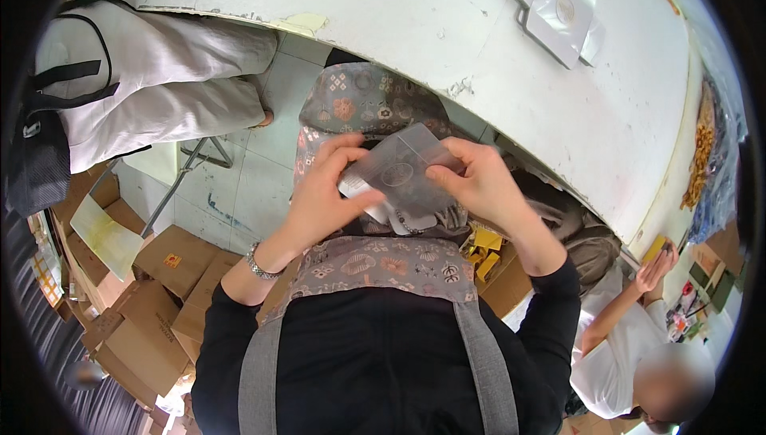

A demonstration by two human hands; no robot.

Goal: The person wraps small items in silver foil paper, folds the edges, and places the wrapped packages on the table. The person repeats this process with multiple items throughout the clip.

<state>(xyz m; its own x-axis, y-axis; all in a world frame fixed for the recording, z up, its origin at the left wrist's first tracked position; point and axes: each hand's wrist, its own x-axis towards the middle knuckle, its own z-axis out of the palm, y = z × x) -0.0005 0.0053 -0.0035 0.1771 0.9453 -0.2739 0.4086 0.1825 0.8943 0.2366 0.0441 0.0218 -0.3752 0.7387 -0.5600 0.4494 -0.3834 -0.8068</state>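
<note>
Above my lap I hold a translucent plastic packet or box (413, 163) with an oval printed emblem. My right hand (482, 178) pinches its right side, thumb on the upper face. At its left edge is my left hand (332, 187), slightly blurred, its thumb by a white piece with fine print (353, 185). Just below the packet, a dark beaded bracelet (406, 224) shows against a pale card or sleeve; whether it is inside the packet I cannot tell. A patterned grey apron (377, 261) covers my lap.
A white table (419, 22) with chipped edges curves ahead, bearing flat clear packets (559, 13). On the left are a person in pale trousers (167, 76), a folding chair (111, 237) and cardboard boxes (143, 333). Another person in a white shirt (616, 339) sits on the right.
</note>
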